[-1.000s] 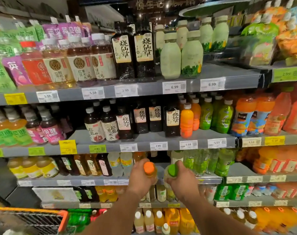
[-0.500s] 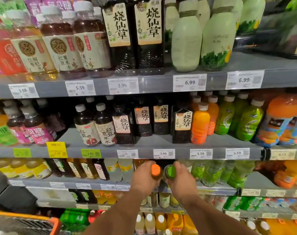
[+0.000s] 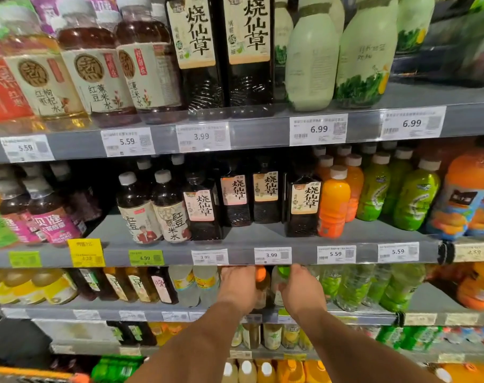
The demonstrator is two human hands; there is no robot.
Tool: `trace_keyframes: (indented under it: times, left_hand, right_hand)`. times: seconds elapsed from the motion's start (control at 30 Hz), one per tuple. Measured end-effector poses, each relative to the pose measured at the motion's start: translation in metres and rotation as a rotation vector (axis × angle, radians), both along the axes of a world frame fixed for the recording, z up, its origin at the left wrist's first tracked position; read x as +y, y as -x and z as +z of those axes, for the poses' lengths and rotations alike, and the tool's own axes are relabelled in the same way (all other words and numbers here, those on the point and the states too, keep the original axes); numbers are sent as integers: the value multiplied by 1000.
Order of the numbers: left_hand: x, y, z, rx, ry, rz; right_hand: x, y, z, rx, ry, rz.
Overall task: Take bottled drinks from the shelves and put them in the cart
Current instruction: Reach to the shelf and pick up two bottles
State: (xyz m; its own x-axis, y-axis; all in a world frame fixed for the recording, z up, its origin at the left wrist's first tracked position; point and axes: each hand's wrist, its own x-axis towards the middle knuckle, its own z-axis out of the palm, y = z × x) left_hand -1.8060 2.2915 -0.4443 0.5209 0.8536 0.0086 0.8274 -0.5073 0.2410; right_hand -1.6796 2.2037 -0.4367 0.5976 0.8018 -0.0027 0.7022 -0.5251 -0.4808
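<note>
Both hands are now reaching in under the grey metal shelf edge (image 3: 263, 313) of the third row, each gripping a bottle. The left hand (image 3: 236, 286) is wrapping its fingers around the clear plastic bottle with the orange cap (image 3: 260, 274); the right hand (image 3: 301, 290) is curling around the clear plastic bottle with the green cap (image 3: 283, 270). Both grips are closed tight on the bottle bodies, only the caps and a sliver of neck showing past the knuckles.

Compared with a second ago, the two bottles are sitting deeper, among the stocked bottles on that shelf, rather than out in front of it, and the view has closed in on the shelving. The orange rim of the wire shopping cart (image 3: 28, 373) is barely showing at the lower left corner, well apart from both hands.

Judging from this, the bottles are going toward the shelf, not the cart, so neither counts as delivered yet. Getting them there would call for pulling both clear of the shelf lip above and swinging down and left.
</note>
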Motion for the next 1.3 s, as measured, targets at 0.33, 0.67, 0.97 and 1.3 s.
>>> trace_keyframes:
  times: [0.33,0.67,0.97,1.3]
  left_hand:
    - [5,-13,6,311,-17,-56]
    - [2,-11,11,360,-142,-52]
    - [-31,20,4,184,-130,-129]
    - [-72,137,-2,188,100,171]
  right_hand:
    - [23,-11,-6,-86,200,98]
    - [31,-6,-2,-179,314,211]
    - [-16,14,0,94,-6,51]
    - [-30,92,24,5,137,352]
